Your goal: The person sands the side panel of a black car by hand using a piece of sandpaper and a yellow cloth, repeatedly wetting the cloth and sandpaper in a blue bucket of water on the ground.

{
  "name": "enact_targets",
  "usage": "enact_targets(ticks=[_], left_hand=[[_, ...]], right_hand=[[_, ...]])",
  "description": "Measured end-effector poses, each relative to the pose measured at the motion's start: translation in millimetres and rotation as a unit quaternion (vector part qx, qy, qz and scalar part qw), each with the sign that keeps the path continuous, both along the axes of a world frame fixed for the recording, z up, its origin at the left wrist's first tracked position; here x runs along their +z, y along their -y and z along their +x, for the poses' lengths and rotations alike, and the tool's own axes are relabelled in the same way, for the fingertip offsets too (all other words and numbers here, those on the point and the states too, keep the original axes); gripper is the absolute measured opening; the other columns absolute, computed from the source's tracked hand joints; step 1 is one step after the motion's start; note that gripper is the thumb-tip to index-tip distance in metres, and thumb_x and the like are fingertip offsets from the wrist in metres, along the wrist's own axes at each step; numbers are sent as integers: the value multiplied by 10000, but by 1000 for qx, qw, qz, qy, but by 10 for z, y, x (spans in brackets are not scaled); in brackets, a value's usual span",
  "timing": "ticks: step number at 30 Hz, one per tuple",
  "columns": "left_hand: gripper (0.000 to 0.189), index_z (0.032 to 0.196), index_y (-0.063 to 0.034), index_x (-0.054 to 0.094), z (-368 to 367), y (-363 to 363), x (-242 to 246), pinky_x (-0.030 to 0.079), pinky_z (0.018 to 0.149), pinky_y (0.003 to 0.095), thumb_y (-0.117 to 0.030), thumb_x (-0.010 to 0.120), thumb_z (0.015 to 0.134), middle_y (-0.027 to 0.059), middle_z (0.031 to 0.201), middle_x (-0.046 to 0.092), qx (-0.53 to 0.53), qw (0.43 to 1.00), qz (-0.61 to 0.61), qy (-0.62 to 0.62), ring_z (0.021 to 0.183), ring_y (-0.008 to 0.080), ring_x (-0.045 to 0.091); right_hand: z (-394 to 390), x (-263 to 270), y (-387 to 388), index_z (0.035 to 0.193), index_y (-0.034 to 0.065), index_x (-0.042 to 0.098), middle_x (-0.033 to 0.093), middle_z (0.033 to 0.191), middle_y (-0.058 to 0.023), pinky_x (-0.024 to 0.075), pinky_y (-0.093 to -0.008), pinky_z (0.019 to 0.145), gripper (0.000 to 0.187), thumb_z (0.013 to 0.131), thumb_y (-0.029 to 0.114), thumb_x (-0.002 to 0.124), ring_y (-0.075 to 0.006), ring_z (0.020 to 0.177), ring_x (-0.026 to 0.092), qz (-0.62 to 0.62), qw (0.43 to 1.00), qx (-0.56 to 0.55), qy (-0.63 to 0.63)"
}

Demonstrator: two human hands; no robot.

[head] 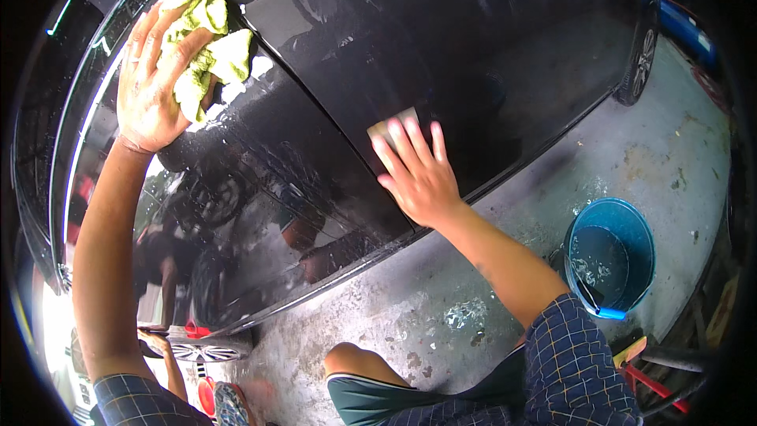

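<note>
My left hand [157, 74] presses a crumpled yellow-green cloth [204, 47] against the side of a black car, near the gap between two doors. Lower down and to the right, my right hand [420, 174] lies with fingers spread over a small grey-brown rectangular block or pad [393, 127], flat on the glossy black door panel [485, 130]. The fingertips cover part of the pad, so its kind is unclear. Wet streaks and reflections show on the other door panel [260, 207].
A blue bucket [644, 248] holding water stands on the stained concrete floor at the right. Beside it are red and black metal bars [656, 387]. Another person's arm [171, 367] shows near a car wheel [210, 350] at lower left.
</note>
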State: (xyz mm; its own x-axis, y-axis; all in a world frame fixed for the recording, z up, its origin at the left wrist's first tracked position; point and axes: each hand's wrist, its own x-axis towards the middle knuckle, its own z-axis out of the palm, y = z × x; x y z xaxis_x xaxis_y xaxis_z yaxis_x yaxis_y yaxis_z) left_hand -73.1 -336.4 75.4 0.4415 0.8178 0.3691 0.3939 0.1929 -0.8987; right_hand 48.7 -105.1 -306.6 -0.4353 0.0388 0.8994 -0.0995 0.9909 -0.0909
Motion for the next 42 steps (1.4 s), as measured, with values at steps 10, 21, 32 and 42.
enact_targets(ticks=[10,21,32,42], left_hand=[[541,1295,-96,729,-8,39,-11,379,1240,580,-221,842,782,229,1537,568,8,1000,-11,3,1478,468,493],[538,1288,-88,729,-21,71,-8,371,1238,584,-223,831,778,242,1528,570,3,1000,-13,3,1461,467,509],[580,1279,-110,744,17,39,-2,409,1213,564,-272,867,736,198,1543,570,-11,1000,0,23,1439,444,522],[521,1303,-156,724,54,-233,-182,331,1274,582,-292,763,802,166,1553,560,-33,995,46,86,1514,408,462]], right_hand=[[-67,1235,-71,1674,142,408,332,1752,-170,240,-692,1255,765,1009,391,692,-399,1609,310,-8,995,-29,-90],[-94,1452,-189,1643,137,444,396,1714,-158,257,-670,1260,683,1061,451,614,-374,1573,372,47,990,-47,-125],[-58,1284,213,1662,160,423,407,1706,-157,256,-712,1241,764,995,392,715,-390,1580,358,7,998,5,-68],[188,464,145,1637,126,461,411,1693,-199,219,-729,1244,764,966,364,741,-430,1591,337,41,998,-30,41]])
